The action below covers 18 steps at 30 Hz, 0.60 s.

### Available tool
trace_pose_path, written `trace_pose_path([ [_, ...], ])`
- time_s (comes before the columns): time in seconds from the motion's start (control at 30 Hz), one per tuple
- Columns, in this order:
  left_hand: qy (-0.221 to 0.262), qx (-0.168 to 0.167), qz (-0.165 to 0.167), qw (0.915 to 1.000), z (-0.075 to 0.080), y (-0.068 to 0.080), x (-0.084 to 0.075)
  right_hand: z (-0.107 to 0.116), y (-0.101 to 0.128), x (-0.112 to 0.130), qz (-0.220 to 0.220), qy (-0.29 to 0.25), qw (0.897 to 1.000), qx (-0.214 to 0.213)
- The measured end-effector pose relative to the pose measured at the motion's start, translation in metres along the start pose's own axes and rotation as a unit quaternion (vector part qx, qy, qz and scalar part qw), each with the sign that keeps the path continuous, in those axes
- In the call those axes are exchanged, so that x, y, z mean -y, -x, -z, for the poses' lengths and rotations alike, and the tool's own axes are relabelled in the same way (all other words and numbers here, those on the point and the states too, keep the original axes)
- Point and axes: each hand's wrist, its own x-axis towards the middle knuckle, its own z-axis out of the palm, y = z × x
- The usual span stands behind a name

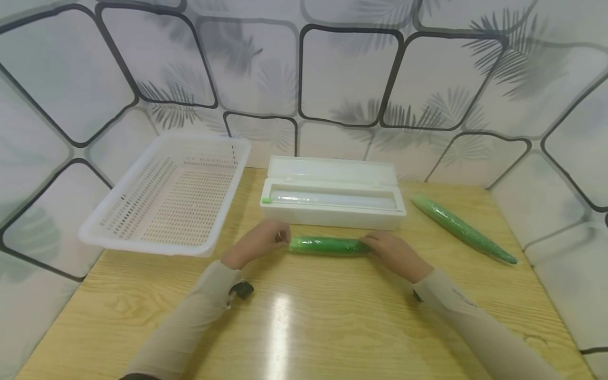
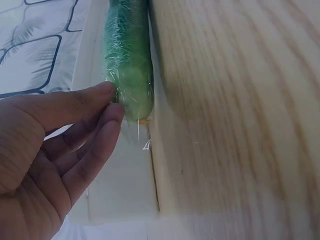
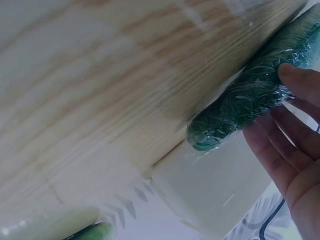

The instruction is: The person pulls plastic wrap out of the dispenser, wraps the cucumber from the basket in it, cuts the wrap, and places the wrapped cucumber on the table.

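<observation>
A cucumber (image 1: 328,245) in clear plastic wrap lies crosswise on the table in front of a white box. At its pale left end, my left hand (image 1: 263,240) pinches the wrap between thumb and fingertips. The left wrist view shows a bit of loose film (image 2: 142,135) hanging past that end of the cucumber (image 2: 130,65). My right hand (image 1: 391,253) grips the dark right end, the thumb on one side and the fingers on the other. Crinkled film covers this end of the cucumber (image 3: 240,105) in the right wrist view.
Behind the cucumber stands the white wrap box (image 1: 332,216), lid raised, with a roll of film (image 1: 332,199) inside and a green slider (image 1: 267,200). A white plastic basket (image 1: 214,248) is at the left. Another wrapped cucumber (image 1: 463,229) lies at the right, near the patterned wall (image 1: 351,74).
</observation>
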Motion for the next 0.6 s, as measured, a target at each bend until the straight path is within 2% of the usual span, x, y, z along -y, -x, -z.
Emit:
trace_pose_path([
  [0.3, -0.014, 0.016, -0.030, 0.9993, 0.0006, -0.0023, 0.0006, 0.0018, -0.0003, -0.0016, 0.001, 0.012, 1.000, 0.008],
  [0.47, -0.009, 0.026, -0.006, 0.9996, -0.0018, -0.0071, 0.0004, 0.0015, 0.0002, -0.0025, -0.004, 0.012, 1.000, 0.015],
  [0.6, -0.050, 0.042, 0.008, 0.9978, -0.0070, -0.0091, -0.0002, 0.0001, -0.0003, 0.0004, 0.002, 0.014, 1.000, 0.013],
])
